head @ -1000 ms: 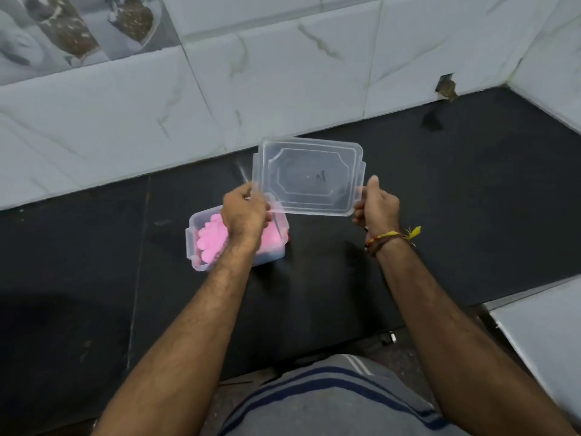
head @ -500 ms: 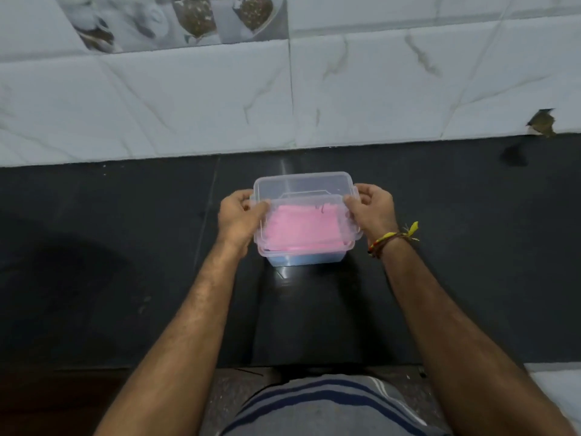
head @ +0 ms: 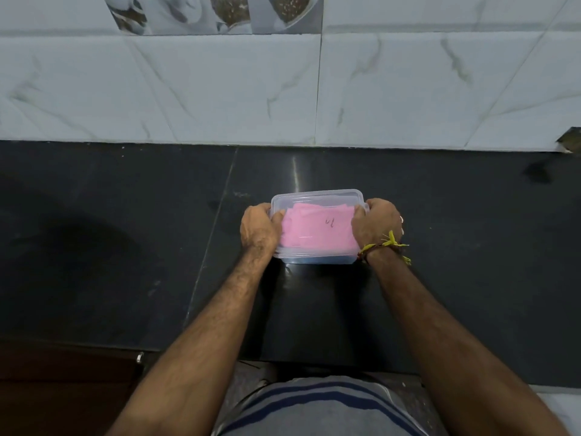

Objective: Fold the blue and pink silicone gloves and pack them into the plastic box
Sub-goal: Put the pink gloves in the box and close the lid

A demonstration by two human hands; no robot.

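Dark counter point(head: 125, 247): lidded plastic box point(head: 317, 228) between left hand point(head: 259, 229) and right hand point(head: 375, 223), both gripping its ends.

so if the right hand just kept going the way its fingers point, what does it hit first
The right hand grips the right end of the box, fingers curled inward toward the left. Going on, it would probably meet the lid over the pink glove at once, since it already touches there.

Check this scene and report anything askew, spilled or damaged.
Nothing spilled or askew: the lid sits square on the plastic box, pink glove inside. One flaw: a chipped hole in the wall tile at far right, where it meets the counter.
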